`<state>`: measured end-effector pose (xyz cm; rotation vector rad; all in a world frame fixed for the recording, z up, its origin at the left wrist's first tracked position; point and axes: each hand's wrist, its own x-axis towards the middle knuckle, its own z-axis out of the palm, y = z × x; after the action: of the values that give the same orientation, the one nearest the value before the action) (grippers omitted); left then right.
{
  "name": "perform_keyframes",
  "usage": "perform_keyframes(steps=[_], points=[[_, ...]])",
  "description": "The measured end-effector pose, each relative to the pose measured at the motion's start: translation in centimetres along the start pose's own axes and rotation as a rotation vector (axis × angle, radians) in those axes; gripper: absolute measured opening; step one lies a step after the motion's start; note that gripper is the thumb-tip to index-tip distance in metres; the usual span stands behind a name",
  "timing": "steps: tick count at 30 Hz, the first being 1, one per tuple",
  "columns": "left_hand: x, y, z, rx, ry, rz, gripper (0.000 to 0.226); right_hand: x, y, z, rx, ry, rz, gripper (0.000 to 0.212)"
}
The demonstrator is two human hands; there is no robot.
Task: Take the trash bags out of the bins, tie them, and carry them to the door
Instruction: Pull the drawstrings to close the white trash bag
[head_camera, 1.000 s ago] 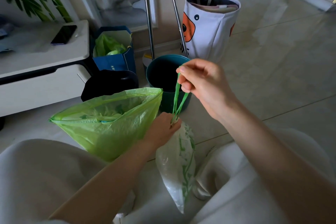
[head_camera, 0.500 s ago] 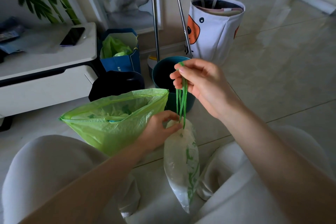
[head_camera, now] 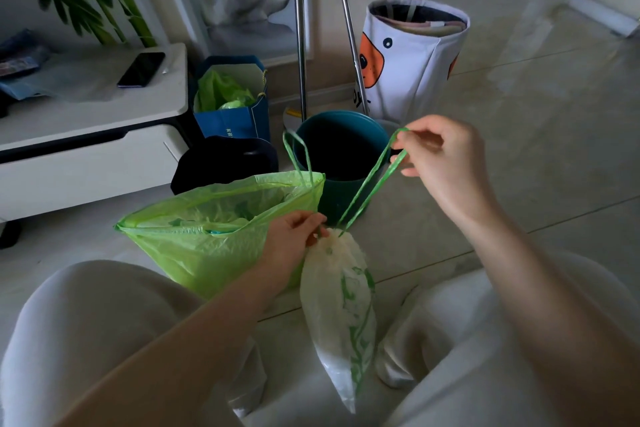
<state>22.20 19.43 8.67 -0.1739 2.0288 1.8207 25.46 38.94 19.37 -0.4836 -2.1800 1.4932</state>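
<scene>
- Head view, centre frame: your left hand (head_camera: 294, 239) pinches the gathered neck of the crinkly white trash bag (head_camera: 341, 308).
- Your right hand (head_camera: 441, 158) pinches one thin green drawstring loop (head_camera: 372, 184), pulled taut.
- Left of it, the translucent green bag (head_camera: 207, 236) gapes open before the round teal bin (head_camera: 341, 152).

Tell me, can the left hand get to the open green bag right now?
Probably not yet: the left hand pinches the white bag at its neck, though the green bag sits right beside it.
</scene>
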Motion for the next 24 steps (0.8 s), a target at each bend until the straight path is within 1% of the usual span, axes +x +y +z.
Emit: perform_keyframes(steps=[2,4,6,9,12,14,17,19,20,22,24], points=[[0.1,0.2,0.2,0.098,-0.035,0.048,0.012,-0.7,-0.4,0.0,-0.011,-0.055,-0.047,0.006],[0.1,0.4,0.6,0.197,-0.101,0.1,0.014,-1.2,-1.0,0.0,0.052,-0.158,-0.06,0.008],[0.0,0.6,1.1,0.308,-0.186,0.144,0.014,-1.4,-1.5,0.2,0.146,-0.225,-0.065,0.011],[-0.8,1.0,1.5,0.44,-0.324,0.203,0.016,-1.3,-1.9,0.7,0.297,-0.262,-0.036,0.015],[-1.5,1.4,1.5,0.505,-0.444,0.266,0.023,-1.1,-1.9,1.2,0.345,-0.291,-0.057,0.021],[-1.6,1.4,1.5,0.543,-0.504,0.291,0.024,-1.0,-1.7,1.6,0.36,-0.308,-0.056,0.023],[-1.7,0.8,1.8,0.574,-0.498,0.287,0.014,-0.6,-1.2,2.2,0.345,-0.326,-0.037,0.019],[-1.5,0.4,1.9,0.535,-0.447,0.25,0.028,-0.2,-0.9,2.5,0.328,-0.345,-0.026,0.018],[-1.5,0.4,2.0,0.509,-0.433,0.228,0.031,0.1,-0.7,2.7,0.321,-0.345,-0.016,0.019],[-1.6,0.8,1.9,0.479,-0.424,0.205,0.031,0.6,0.5,3.3,0.236,-0.307,0.034,0.03],[-1.5,0.8,1.8,0.442,-0.409,0.196,0.031,0.9,2.2,3.7,0.035,-0.283,0.124,0.046]])
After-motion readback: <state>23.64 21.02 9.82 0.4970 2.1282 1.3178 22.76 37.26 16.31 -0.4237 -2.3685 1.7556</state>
